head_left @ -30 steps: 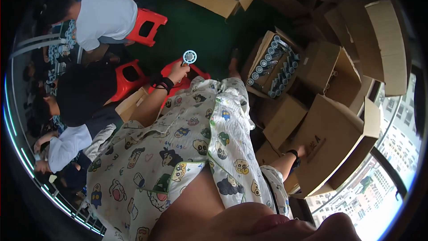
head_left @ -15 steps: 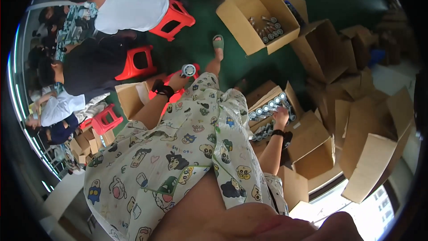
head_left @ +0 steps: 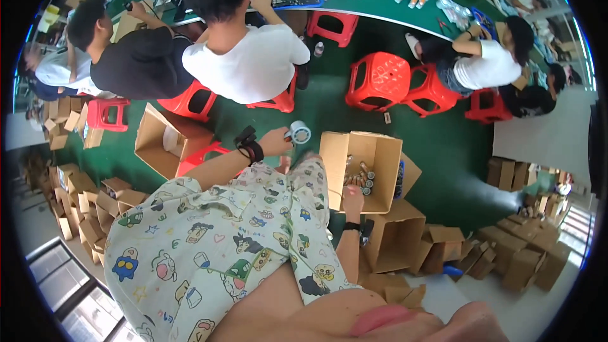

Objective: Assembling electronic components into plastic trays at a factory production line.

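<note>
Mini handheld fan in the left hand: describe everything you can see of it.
The mini handheld fan has a round head with a pale blue, plastic-looking rim around a darker grey center. The face of the head is turned up toward the camera. The left hand grips it, hiding most of the part below the head. It is held up in the air, just left of the open cardboard box in this view. Whether its blades are turning cannot be told.

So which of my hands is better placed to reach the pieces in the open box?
Probably your right hand: it's over the near side of the box, close to the pieces inside. Your left hand is farther off and holds a fan.
</note>
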Motion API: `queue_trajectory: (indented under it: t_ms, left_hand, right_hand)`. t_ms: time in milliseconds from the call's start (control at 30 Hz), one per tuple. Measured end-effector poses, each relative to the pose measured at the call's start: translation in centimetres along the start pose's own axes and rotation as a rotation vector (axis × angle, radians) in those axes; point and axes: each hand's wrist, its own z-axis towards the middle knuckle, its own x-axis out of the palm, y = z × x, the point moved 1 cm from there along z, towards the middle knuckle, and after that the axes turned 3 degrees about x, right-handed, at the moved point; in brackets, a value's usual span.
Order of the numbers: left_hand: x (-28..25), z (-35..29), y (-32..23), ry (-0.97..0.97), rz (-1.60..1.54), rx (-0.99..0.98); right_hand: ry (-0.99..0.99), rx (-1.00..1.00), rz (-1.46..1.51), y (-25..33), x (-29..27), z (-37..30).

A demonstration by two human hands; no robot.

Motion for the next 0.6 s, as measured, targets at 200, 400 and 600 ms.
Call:
queue_trajectory:
  t_ms: [200, 400, 600]
  left_hand:
    - [-3.8, 9.6, -10.1, 0.051, -0.213, -0.035]
    - [-5.4, 18.8, -15.9, -0.006, -0.281, -0.008]
    - [-7.9, 30.9, -16.0, -0.096, -0.462, 0.005]
  right_hand:
    - [0.557, 0.199, 0.611, 18.5, -0.5, 13.8]
    - [0.746, 0.191, 0.674, 27.7, -2.8, 29.5]
    - [0.851, 0.175, 0.662, 32.9, -5.0, 41.5]
